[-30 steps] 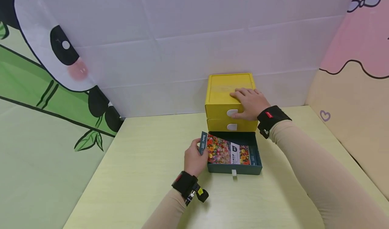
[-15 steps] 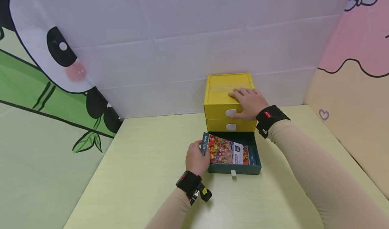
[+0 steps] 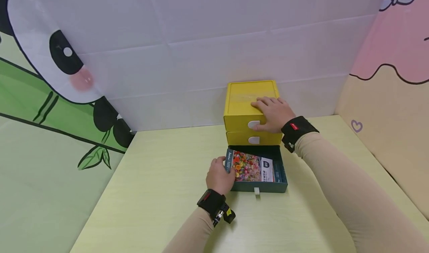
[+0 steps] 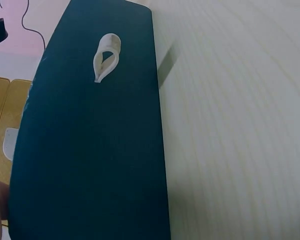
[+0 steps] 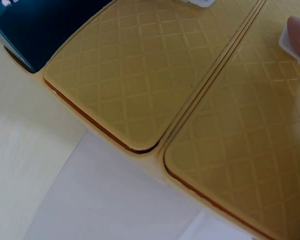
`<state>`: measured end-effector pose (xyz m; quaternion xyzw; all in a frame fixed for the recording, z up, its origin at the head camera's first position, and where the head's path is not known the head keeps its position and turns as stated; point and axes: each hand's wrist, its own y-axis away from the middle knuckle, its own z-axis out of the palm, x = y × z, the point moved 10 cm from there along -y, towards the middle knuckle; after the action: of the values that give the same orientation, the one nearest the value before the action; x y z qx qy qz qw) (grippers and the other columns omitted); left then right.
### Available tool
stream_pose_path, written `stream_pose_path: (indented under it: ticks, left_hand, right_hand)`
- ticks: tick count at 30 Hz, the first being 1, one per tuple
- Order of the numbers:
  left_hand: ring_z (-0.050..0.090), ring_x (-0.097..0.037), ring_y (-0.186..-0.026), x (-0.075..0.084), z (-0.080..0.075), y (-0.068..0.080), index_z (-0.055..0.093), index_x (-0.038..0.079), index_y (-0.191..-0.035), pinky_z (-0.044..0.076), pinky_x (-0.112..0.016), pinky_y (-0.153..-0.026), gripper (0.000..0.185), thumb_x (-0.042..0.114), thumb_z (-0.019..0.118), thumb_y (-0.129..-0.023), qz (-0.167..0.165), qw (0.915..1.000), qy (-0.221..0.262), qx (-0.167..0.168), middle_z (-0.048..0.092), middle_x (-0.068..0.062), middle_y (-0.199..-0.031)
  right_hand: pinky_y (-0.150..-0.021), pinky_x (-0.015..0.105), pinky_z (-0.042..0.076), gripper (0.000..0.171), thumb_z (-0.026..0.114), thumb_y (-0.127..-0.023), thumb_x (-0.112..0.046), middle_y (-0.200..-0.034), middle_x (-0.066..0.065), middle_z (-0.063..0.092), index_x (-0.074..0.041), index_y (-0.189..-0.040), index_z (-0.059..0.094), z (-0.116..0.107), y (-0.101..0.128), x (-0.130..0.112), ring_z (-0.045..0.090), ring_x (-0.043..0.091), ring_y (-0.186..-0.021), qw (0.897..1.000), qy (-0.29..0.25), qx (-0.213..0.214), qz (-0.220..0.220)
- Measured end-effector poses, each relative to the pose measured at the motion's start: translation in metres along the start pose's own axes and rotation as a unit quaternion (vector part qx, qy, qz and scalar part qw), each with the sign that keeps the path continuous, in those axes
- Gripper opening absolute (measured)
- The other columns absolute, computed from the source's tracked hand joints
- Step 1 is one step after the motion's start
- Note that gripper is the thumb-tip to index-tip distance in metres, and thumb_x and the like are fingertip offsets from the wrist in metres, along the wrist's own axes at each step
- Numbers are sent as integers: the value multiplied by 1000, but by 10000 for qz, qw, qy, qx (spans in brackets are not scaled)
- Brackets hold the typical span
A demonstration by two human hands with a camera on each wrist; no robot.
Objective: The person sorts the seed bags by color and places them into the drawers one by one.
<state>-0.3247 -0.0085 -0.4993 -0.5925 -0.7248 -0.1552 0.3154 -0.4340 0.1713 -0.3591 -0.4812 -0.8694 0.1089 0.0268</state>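
Mid-frame, the left hand grips the flower-printed flat box, nearly seated in the open dark-teal drawer (unshut); right hand lies flat on the yellow drawer cabinet.

Small white lettering along the dark spine of the flower-print box, too small to read. White label with a dark logo on its cover, print illegible. Red tag on the right wristband, unreadable.

Box in open drawer, before cabinet.
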Motion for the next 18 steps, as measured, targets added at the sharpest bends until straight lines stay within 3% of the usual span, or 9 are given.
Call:
stream_pose_path:
  ticks: [11, 18]
  left_hand:
    - [56, -16, -68, 3, 9, 1, 58, 7, -125, 46, -30, -56, 51, 28, 76, -82, 11, 10000, 13, -44, 62, -6, -101]
    - [57, -16, -72, 7, 11, 2, 61, 7, -122, 47, -31, -59, 50, 32, 76, -81, 156, 9995, -282, -1, 64, -6, -99]
  right_hand:
    - [-110, 59, 17, 87, 72, -78, -56, -150, 16, 35, -13, -146, 39, -1, 0, 0, 32, 39, -136, 10000, 19, 33, -4]
    - [-110, 59, 17, 87, 73, -77, -55, -150, 15, 34, -14, -147, 39, 0, -1, -1, 31, 39, -136, 10000, -16, 17, 0]
